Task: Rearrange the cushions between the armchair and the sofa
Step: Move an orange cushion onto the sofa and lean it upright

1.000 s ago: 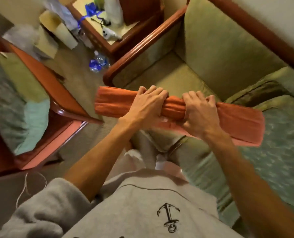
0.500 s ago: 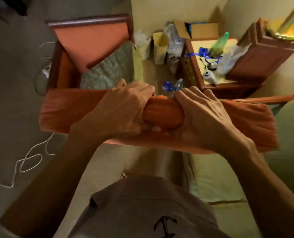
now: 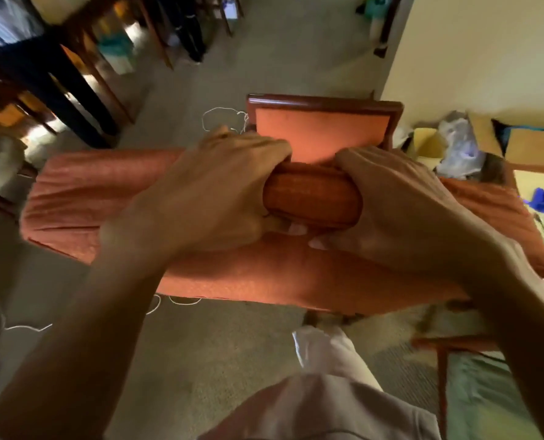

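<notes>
A large flat orange cushion [image 3: 99, 198] hangs in the air in front of me, held level across the middle of the view. My left hand [image 3: 210, 195] and my right hand [image 3: 400, 204] both grip its near-centre edge, bunching the fabric into a roll between them. Behind the cushion stands the armchair [image 3: 321, 131] with a wooden frame and an orange backrest; its seat is hidden by the cushion. A green corner of the sofa [image 3: 486, 398] shows at the bottom right.
A white cord [image 3: 223, 119] lies looped on the carpet left of the armchair. Dark table and chair legs [image 3: 73, 90] stand at the far left. Boxes and plastic bags [image 3: 461, 147] pile up right of the armchair, by a cream wall [image 3: 474, 52].
I have turned from the green sofa toward the armchair, carrying the orange cushion with both hands. The armchair now sits straight ahead behind the cushion.
</notes>
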